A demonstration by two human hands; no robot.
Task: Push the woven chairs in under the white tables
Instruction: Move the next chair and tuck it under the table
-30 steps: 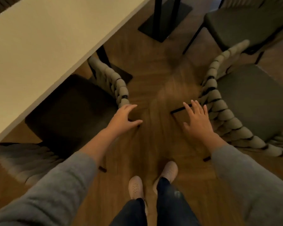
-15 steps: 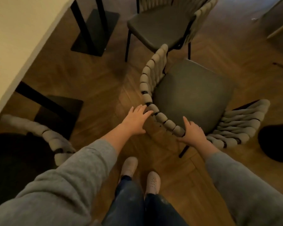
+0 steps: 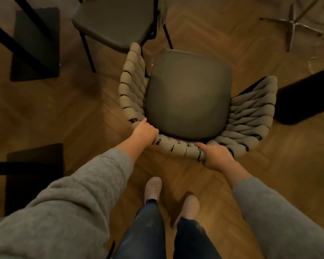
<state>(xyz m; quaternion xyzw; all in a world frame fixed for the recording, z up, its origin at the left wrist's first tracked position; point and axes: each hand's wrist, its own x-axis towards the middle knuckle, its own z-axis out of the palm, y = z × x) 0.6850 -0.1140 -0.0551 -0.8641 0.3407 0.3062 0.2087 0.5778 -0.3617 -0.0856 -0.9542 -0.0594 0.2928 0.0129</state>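
At the bottom of the frame, two grey sleeves reach upward from the lower corners, over pale shoes (image 3: 153, 187) on the wood floor (image 3: 67, 109). The left hand (image 3: 145, 132) curls over the rear left curve of the woven chair (image 3: 187, 94)'s back rim, grasping it. The right hand (image 3: 217, 156) clasps the same rim lower right. The chair stands at frame centre, seat facing away. Beyond it, upper left, stand a second chair (image 3: 116, 21) and a black table base (image 3: 36, 49).
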